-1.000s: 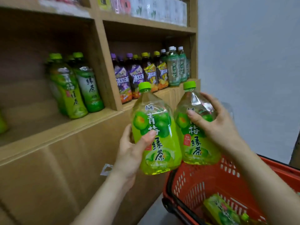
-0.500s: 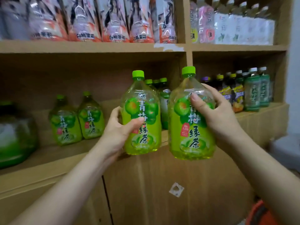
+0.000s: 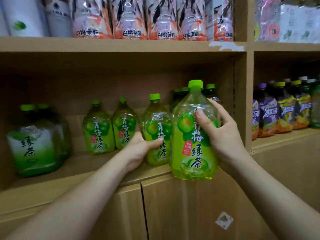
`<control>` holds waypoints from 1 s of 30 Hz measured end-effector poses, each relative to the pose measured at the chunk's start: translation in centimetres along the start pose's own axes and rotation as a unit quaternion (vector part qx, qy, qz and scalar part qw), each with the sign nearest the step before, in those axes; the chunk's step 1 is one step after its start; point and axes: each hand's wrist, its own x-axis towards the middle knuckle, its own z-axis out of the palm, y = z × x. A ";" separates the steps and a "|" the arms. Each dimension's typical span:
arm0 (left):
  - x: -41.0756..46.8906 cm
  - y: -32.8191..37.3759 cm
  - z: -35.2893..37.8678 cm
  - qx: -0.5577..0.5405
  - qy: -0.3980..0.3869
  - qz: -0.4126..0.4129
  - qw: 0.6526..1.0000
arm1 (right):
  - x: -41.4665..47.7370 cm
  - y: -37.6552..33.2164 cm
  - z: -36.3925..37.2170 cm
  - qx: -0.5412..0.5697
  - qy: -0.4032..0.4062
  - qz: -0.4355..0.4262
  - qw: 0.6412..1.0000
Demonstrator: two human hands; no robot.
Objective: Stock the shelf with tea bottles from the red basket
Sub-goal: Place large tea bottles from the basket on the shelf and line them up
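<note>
Checking the head view: what has changed in the last half second?

Both bottles were in the air before the shelf (image 3: 83, 172). Now the left grip (image 3: 138, 149) has carried its tea bottle (image 3: 156, 118) in beside the two matching bottles (image 3: 98, 129) just left of it. Its base is at the board, and the fingers are still clasped round it.

And the other one?

The right grip (image 3: 223, 135) clasps the second tea bottle (image 3: 190, 141) just off the shelf front, right of the left grip. One seems nearly stocked, one waits. The red basket is out of view.
</note>
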 end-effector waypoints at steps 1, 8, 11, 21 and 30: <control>0.0 0.0 0.0 0.032 0.002 0.001 0.999 | 0.0 0.3 0.6 0.001 -0.001 0.001 1.000; -6.4 3.9 -2.4 0.078 0.067 0.168 0.980 | 0.7 1.0 4.8 0.031 -0.042 -0.010 0.999; -8.4 5.1 -3.5 0.193 -0.039 0.146 0.969 | 0.9 1.0 7.8 0.029 -0.078 -0.048 0.995; -8.1 2.9 -9.9 0.142 0.053 0.116 0.982 | 0.9 3.8 13.7 -0.139 -0.171 -0.116 0.968; -5.7 1.4 -11.6 0.158 0.117 0.087 0.977 | 2.0 5.5 8.2 -0.412 -0.078 -0.049 0.907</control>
